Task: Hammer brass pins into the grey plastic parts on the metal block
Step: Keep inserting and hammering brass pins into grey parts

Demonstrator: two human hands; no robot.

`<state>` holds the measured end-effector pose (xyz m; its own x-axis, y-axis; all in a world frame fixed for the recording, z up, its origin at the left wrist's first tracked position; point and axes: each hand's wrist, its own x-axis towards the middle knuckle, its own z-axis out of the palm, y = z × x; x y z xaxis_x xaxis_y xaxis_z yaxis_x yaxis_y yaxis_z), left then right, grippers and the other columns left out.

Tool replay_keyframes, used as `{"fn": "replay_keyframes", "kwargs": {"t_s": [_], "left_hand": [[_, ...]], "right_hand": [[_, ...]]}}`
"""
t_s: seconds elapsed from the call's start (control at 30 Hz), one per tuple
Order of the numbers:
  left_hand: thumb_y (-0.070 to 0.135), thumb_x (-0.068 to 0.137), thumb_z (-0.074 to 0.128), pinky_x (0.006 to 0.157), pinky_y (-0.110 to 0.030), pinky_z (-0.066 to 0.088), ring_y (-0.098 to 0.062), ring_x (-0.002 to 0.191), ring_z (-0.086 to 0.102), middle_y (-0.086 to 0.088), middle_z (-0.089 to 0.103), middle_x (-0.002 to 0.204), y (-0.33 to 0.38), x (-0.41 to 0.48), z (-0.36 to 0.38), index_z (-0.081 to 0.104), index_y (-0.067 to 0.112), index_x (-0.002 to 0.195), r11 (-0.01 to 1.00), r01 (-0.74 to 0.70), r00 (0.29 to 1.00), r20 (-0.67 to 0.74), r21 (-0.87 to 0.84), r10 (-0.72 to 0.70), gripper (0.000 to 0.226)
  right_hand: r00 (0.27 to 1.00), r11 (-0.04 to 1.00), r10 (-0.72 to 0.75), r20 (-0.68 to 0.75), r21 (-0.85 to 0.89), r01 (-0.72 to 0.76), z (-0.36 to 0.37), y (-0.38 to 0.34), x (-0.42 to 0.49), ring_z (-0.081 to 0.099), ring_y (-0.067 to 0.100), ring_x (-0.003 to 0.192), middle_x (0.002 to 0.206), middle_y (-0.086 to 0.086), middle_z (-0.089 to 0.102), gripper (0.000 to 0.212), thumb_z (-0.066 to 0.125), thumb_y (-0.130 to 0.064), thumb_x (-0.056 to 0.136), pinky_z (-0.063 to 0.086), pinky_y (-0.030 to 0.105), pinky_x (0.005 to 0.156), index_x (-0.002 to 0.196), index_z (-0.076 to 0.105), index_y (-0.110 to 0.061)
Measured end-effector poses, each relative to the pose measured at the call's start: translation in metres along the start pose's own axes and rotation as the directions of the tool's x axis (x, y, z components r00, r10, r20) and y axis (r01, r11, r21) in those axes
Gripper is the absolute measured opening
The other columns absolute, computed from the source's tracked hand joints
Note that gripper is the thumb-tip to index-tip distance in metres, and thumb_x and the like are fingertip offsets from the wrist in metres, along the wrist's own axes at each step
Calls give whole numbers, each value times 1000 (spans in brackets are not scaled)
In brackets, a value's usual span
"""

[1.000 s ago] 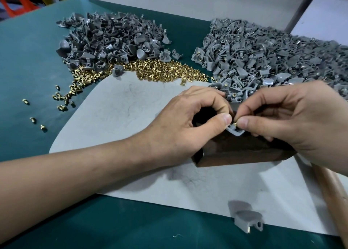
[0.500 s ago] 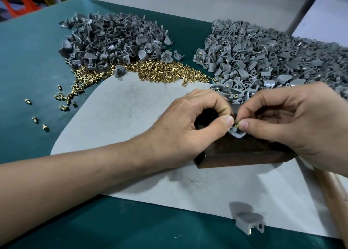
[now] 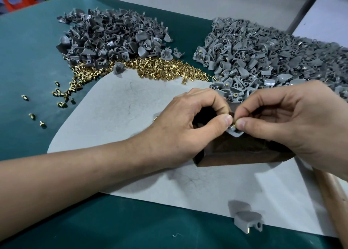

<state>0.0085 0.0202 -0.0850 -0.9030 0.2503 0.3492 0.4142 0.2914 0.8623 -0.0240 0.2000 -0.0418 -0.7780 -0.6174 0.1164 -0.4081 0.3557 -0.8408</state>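
Scarcely any change in a second: left hand point(image 3: 188, 124) still pinches the pale grey plastic part point(image 3: 234, 134) atop the dark brown metal block point(image 3: 235, 152), right hand point(image 3: 293, 124) pinches the small brass pin point(image 3: 233, 125) into it; seating unfinished, no hammering yet. Pin's long axis near vertical, tip down.

Green table point(image 3: 28, 50): pale sheet point(image 3: 122, 107), left heap grey parts point(image 3: 113, 39), right heap point(image 3: 273, 60), brass pins point(image 3: 160, 67) strewn between.

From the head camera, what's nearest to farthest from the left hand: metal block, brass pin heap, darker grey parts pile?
1. Metal block, right beside the left hand.
2. Brass pin heap, farther back.
3. Darker grey parts pile, behind the pins, far left.
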Motion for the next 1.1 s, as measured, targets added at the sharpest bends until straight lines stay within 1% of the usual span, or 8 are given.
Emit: {"fn": "replay_keyframes", "kwargs": {"t_s": [0.17,0.23,0.3,0.37,0.43,0.73,0.93,1.1], "left_hand": [[22,86,56,89,-49,43,-24,101,57,-6,65,90,1,0,-1,59,10,81,1000,22,1000,12,-14,-22,14],[22,86,56,89,-49,43,-24,101,57,-6,65,90,1,0,-2,59,9,80,1000,23,1000,16,-18,-22,14],[22,85,57,88,-49,43,-24,100,57,-6,65,89,1,0,-1,59,9,80,1000,23,1000,17,-21,-22,14],[23,85,57,88,-49,43,-24,100,57,-7,64,88,1,0,-1,59,10,78,999,24,1000,18,-21,-23,15],[24,85,57,88,-50,43,-24,101,57,-7,64,88,2,0,-2,58,13,77,999,26,999,22,-21,-26,14],[26,84,56,93,-47,42,-19,108,57,-2,65,91,1,-1,-1,57,18,76,999,37,999,23,-11,-37,11],[26,84,56,93,-46,42,-20,106,56,-3,64,91,2,0,-1,58,17,77,999,47,999,27,-11,-47,11],[26,84,56,93,-47,42,-21,106,57,-4,64,91,2,0,-1,59,16,78,999,48,998,29,-12,-47,12]], "right_hand": [[1000,999,-3,5,-35,3,-2,3,1,65,15,57,70,3,72,21,75,-42,60,55,29,57,77,74,-29],[1000,999,-8,18,-47,9,-2,3,1,67,19,58,71,3,72,23,82,-40,59,56,31,57,77,74,-28],[1000,1000,-7,20,-16,7,-2,2,1,64,16,54,67,3,71,23,85,-37,56,56,27,55,75,75,-28],[1000,999,-1,19,50,0,-2,2,1,57,6,46,59,1,69,19,79,-37,55,49,15,49,72,75,-28],[999,997,6,49,72,-10,-5,2,2,51,2,45,56,1,66,17,73,-39,60,43,10,46,73,76,-28],[992,998,-38,117,58,31,-12,7,1,51,3,50,60,2,63,14,70,-34,69,42,12,48,79,73,-24],[992,998,-46,120,-30,50,-7,9,1,48,4,52,64,2,60,33,66,-58,75,39,17,46,84,68,-26],[996,999,-14,90,-35,17,-4,5,0,47,2,51,61,-1,59,12,68,-38,73,37,14,46,79,68,-27]]}}
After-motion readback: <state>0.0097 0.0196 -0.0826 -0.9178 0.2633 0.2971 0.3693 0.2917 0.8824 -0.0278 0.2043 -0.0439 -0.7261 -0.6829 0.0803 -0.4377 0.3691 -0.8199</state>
